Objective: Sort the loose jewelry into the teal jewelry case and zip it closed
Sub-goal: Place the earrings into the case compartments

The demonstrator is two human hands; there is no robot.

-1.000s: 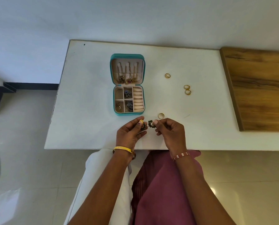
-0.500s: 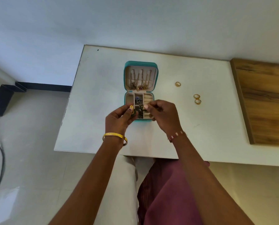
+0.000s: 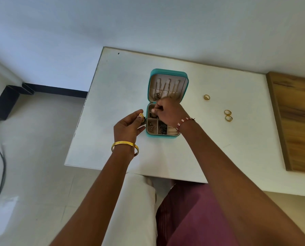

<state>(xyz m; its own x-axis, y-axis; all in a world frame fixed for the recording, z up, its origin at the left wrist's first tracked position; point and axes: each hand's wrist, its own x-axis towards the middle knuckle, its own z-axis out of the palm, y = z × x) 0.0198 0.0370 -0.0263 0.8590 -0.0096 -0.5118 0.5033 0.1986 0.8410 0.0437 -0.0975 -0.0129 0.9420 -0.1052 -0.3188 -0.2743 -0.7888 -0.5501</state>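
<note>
- Your right hand (image 3: 169, 110) is over the far-left compartment of the open teal case (image 3: 167, 103), fingers curled and pinching a small dark earring (image 3: 151, 114) that sits at or just inside that compartment; whether it already rests on the lining you cannot tell.
- Your left hand (image 3: 128, 126) waits just beside the case's left wall, thumb and forefinger pinching a second dark earring (image 3: 143, 119) with a gold part. The compartment lies to the right of this grip and a little farther from you, so the left hand is the nearer one for the next drop.
- The case's wall stands between that earring and the compartment, and your right hand crowds the same opening. I judge it must clear first.
- The lid lies open toward the table's far edge, chains hanging in it.
- Three gold rings remain loose on the white table (image 3: 116, 96), well apart from the case, toward the right edge: a single ring (image 3: 207, 97) farther back and a ring pair (image 3: 228, 115) touching each other nearer you.
- A wooden board (image 3: 297, 118) lies beyond them.
</note>
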